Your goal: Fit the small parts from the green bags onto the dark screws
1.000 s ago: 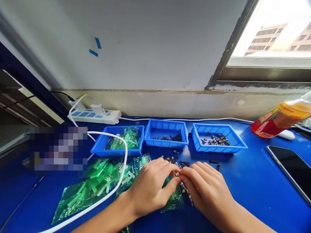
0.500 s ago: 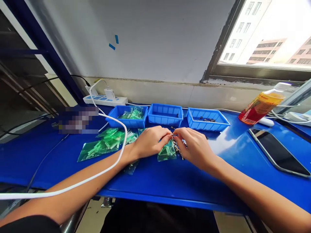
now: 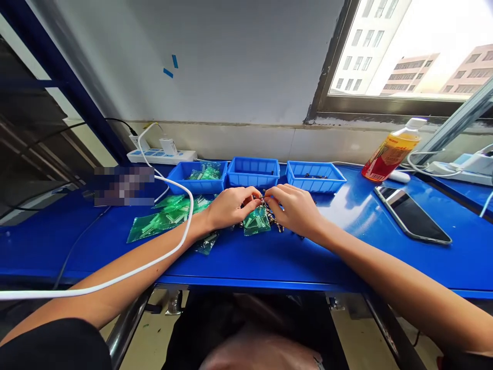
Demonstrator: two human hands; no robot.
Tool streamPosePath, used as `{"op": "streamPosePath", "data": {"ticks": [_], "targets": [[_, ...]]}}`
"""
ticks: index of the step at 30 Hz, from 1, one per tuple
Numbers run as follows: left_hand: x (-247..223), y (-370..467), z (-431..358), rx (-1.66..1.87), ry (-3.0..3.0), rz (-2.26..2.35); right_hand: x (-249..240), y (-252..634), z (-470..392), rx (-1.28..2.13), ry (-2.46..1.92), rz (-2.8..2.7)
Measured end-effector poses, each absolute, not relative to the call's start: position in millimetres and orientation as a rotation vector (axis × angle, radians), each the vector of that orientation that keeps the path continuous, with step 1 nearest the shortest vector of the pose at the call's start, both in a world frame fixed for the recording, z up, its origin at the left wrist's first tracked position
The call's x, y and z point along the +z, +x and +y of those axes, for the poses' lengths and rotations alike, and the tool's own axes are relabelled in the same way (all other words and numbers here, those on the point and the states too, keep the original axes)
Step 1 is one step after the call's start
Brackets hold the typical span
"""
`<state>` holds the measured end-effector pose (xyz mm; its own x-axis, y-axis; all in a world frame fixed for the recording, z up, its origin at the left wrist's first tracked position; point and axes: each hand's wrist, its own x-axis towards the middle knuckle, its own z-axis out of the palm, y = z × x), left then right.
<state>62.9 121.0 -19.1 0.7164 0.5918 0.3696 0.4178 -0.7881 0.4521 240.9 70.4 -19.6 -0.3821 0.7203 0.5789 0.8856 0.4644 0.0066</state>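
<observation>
Blue metal-look worktop (image 3: 239, 264) spreads beneath a person's two bare hands, meeting over loose screws (image 3: 274, 223) in front of three plastic parts bins (image 3: 253, 180). Thumb and fingers of the left hand (image 3: 234, 207) are nearly closed, pinching a small metal fastener (image 3: 263, 197) — the right hand (image 3: 296, 208) grips it too, its fingertips drawn together. Green plastic packets (image 3: 165, 221) lie beside the left forearm, one more just below the fastener; a smartphone (image 3: 412, 215) and a tilted drink bottle (image 3: 391, 154) occupy the right side.
</observation>
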Motion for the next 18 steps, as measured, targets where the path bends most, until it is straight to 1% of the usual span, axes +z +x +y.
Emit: {"op": "streamPosePath", "data": {"ticks": [5,18], "targets": [[-19.6,61.9,122.0,0.741,2.575,0.775,-20.1,239.5,69.7,-0.401,-1.334,-2.223],[-17.9,60.8,131.8,0.696,2.641,0.753,-20.4,228.7,72.8,-0.110,-1.411,-2.071]]}}
